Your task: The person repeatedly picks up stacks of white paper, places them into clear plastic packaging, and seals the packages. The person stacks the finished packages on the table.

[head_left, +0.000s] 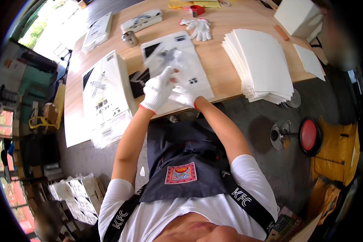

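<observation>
Both my hands wear white knit gloves with red cuffs and meet over a flat white printed package at the table's near edge. My left hand is closed, its fingertips bent together beside a blurred piece of clear plastic film. Whether that film is in its grip is hard to make out. My right hand lies low against the package, right beside the left one, with its fingers smeared and partly hidden. A dark, shiny flat piece shows just left of my left hand.
Left of my hands is a stack of printed packages in clear plastic. White boards are piled on the right. Farther back are a metal canister, loose gloves, a red tape dispenser and a white box. A red-topped stool stands at right.
</observation>
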The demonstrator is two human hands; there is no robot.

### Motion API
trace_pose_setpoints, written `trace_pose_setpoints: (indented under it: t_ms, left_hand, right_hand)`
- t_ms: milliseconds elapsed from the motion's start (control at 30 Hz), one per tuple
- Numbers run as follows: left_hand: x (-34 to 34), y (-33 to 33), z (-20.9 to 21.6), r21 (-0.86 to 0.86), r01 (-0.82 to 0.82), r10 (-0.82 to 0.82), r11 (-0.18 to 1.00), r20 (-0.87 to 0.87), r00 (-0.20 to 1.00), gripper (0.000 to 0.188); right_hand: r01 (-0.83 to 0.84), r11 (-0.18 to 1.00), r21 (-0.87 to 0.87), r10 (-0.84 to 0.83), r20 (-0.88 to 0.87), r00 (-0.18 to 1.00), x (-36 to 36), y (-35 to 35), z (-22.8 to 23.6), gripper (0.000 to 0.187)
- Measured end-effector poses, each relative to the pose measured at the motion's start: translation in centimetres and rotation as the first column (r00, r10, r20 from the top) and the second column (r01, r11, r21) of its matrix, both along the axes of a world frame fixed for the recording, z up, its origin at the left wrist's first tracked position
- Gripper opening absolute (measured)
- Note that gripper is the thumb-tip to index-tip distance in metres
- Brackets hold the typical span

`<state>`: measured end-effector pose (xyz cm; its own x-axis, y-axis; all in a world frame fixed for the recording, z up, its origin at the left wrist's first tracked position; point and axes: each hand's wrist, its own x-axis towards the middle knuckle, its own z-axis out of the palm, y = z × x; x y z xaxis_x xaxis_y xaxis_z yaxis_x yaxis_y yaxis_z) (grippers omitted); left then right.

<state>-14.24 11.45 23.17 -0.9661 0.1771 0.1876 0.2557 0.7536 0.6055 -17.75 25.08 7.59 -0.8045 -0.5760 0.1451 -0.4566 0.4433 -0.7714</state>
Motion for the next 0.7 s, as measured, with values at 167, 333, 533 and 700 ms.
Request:
trace_pose_setpoints:
  t_ms: [167, 333, 533, 700]
  left_hand:
    - [2.0, -1.6, -1.3, -0.123, -0.127, 0.062, 0.984, -0.433, 0.899, 0.048]
    - [4.6, 2.5, 0.1, 0.036, 0.075, -0.032, 0.997, -0.664, 0.747, 0.048]
    - [4.6, 9.0, -2.8, 0.245, 0.336, -0.316, 0.909, -0.118, 0.941, 0.041]
    - [2.2, 14.7, -7.4, 0.808, 0.000, -0.617, 0.589, 0.450, 0.646, 0.047]
  right_hand:
    - [0.255, 0.961, 0.106, -0.248, -0.079, 0.966, 8.1, 11.2, 7.2, 0.028]
    - [0.829, 0.423, 0.365, -0.460, -0.702, 0.543, 8.5, 24.5, 7.8, 0.037]
    - [0.706, 0.522, 0.480, -0.217, -0.725, 0.653, 6.2, 30.7, 6.8, 0.028]
    - [0.595, 0.640, 0.487, -0.032, -0.756, 0.654, 7.1, 28.3, 11.7, 0.019]
